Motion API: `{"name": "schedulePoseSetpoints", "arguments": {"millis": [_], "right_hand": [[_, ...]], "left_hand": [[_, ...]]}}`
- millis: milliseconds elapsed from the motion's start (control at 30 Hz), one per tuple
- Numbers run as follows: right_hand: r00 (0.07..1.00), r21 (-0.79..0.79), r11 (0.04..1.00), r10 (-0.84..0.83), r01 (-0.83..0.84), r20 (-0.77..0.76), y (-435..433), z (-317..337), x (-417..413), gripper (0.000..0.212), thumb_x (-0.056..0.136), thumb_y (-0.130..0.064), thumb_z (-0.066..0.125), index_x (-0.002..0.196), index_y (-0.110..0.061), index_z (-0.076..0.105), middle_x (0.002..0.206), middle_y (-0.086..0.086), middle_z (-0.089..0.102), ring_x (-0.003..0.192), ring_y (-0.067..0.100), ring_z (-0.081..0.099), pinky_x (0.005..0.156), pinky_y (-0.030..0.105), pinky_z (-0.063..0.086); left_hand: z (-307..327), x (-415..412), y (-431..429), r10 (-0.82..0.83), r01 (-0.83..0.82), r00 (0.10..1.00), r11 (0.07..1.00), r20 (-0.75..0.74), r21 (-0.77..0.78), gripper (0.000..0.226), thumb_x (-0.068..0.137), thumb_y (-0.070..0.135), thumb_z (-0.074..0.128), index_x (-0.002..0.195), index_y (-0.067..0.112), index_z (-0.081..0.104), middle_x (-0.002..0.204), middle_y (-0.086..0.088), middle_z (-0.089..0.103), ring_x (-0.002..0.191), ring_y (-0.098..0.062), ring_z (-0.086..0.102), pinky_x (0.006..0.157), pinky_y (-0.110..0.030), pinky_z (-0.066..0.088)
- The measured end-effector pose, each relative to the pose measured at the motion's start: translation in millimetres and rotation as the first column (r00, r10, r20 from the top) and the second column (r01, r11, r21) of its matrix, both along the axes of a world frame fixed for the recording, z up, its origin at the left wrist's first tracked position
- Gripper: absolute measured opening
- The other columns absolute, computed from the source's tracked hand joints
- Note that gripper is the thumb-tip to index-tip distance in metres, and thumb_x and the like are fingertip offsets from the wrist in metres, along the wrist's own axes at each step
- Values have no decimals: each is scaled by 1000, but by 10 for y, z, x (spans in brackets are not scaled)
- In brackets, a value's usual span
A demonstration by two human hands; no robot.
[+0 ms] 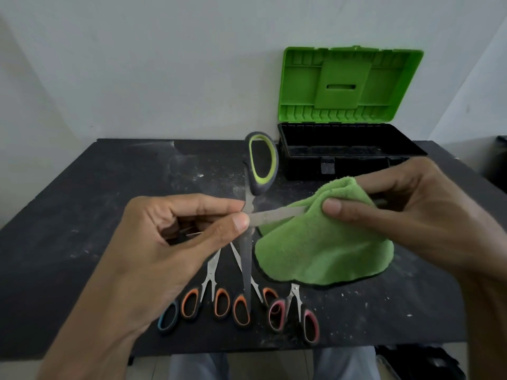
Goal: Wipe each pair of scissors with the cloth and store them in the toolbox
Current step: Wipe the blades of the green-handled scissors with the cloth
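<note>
My left hand holds a pair of scissors with grey and lime-green handles spread wide, gripped near the pivot. One blade points right into the green cloth, which my right hand pinches around that blade. The other blade hangs down toward the table. Below lie several more pairs: orange-handled scissors, a second orange pair, pink-handled scissors and a blue handle partly hidden by my left wrist. The toolbox stands at the back right, its green lid raised.
The dark table is dusty with white specks. A white wall stands behind it. A dark object sits past the table's right edge. My knees show under the front edge.
</note>
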State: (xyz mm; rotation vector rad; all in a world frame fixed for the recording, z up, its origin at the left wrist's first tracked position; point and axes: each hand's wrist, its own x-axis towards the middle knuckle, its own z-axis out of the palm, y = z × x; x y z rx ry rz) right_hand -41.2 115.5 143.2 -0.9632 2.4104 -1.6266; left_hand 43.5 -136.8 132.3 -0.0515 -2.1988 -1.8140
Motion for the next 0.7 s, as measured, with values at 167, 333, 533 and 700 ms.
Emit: {"name": "schedulePoseSetpoints", "arguments": {"millis": [167, 333, 533, 700], "right_hand": [[996, 42, 999, -11, 15, -86, -22, -10, 14, 18, 86, -32, 76, 92, -20, 87, 86, 3, 84, 80, 23, 82, 65, 51, 64], [981, 66, 998, 3, 10, -193, 60, 9, 33, 16, 93, -35, 76, 91, -23, 86, 83, 9, 82, 75, 32, 79, 57, 51, 60], [993, -43, 998, -58, 53, -102, 74, 6, 32, 17, 84, -22, 75, 95, -17, 87, 92, -5, 85, 86, 16, 83, 75, 36, 67], [994, -13, 1000, 17, -19, -107, 9, 6, 7, 20, 83, -26, 75, 97, -17, 86, 95, -6, 85, 88, 15, 82, 76, 33, 67]], "left_hand": [[-26, 7, -14, -39, 39, 999, 999, 35, 22, 23, 59, 33, 78, 81, 33, 81, 79, 4, 79, 77, -8, 75, 71, -10, 53], [-14, 27, -15, -85, 83, 995, 995, 52, 54, 23, 58, 31, 79, 80, 29, 82, 80, 2, 79, 76, -9, 75, 69, -10, 53], [-15, 17, -60, -50, 49, 999, 998, 19, 48, 23, 60, 33, 80, 83, 30, 82, 79, 2, 79, 77, -11, 76, 71, -11, 54], [8, 28, -44, -39, 39, 999, 999, 16, 30, 25, 58, 33, 78, 83, 32, 81, 78, 3, 79, 76, -9, 75, 70, -10, 53]]}}
